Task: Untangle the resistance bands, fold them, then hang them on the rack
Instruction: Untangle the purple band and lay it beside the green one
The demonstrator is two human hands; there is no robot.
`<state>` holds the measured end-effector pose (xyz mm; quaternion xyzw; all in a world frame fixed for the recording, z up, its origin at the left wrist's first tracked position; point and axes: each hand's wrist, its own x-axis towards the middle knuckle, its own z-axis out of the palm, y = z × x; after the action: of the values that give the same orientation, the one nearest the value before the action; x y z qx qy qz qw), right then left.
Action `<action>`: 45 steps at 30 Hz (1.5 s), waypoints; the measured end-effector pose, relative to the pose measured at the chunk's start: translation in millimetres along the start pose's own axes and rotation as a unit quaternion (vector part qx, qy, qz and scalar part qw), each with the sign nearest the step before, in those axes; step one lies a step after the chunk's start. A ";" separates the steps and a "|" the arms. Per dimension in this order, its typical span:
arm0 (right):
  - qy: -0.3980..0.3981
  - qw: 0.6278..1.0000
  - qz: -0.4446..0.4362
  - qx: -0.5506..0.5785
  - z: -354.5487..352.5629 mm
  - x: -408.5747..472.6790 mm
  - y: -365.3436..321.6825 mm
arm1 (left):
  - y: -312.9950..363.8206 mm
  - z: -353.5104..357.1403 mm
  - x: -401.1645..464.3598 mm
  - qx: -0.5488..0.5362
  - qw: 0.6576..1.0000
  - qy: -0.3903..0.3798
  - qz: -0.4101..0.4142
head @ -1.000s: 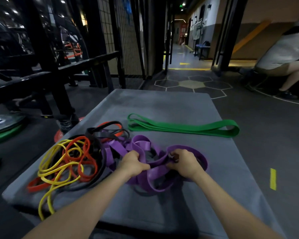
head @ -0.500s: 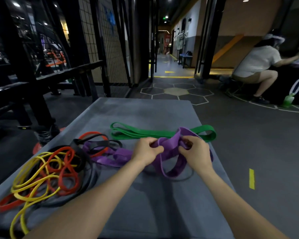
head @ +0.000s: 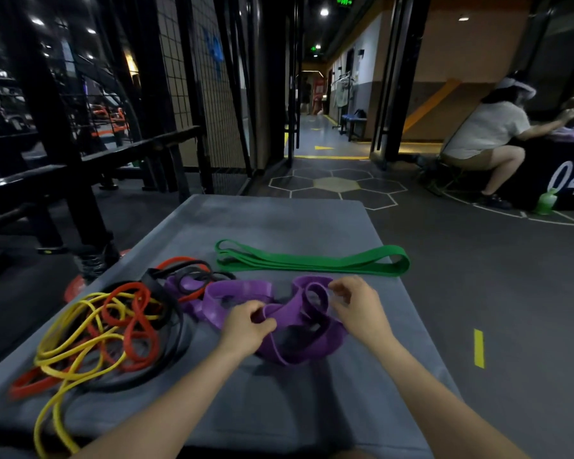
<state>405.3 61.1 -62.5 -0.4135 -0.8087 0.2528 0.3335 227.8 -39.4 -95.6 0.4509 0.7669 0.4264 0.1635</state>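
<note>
On the grey padded mat (head: 279, 226) lies a wide purple rubber resistance band (head: 299, 326), twisted in several loops near the middle of the mat, a little toward the near edge. The left hand (head: 246, 329) has its fingers curled around one strand of this purple band at the left side of the loops and grips it. The right hand (head: 358, 309) is at the right side of the same loops; its fingers are bent and a little spread, close to the upper loop, but I cannot tell if they pinch the band or only touch it. Behind the purple band, toward the far edge of the mat, lies a flat green rubber resistance band (head: 312, 261), folded in long straight layers and apart from the others. At the left side of the mat there is a tangled heap: a thin yellow band (head: 77, 339), thin orange-red bands (head: 136, 326) and black bands (head: 166, 313) cross over each other, and the left end of the purple band goes into this heap. One end of the yellow band hangs over the near edge of the mat. Left of the mat stands a black metal rack frame (head: 63, 154). Far to the right of the mat, another person in a white shirt (head: 484, 130) crouches at a dark box with the number 04.
</note>
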 end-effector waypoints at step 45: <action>0.033 0.948 -0.224 -0.221 -57.7 23.7 -103.8 | 77.4 -89.5 -7.5 0.065 0.991 -0.066 0.092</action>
<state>386.2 33.7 53.8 -0.2928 -0.9047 -0.0276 0.3083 217.7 -73.3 17.5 0.5563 0.7359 0.3583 0.1438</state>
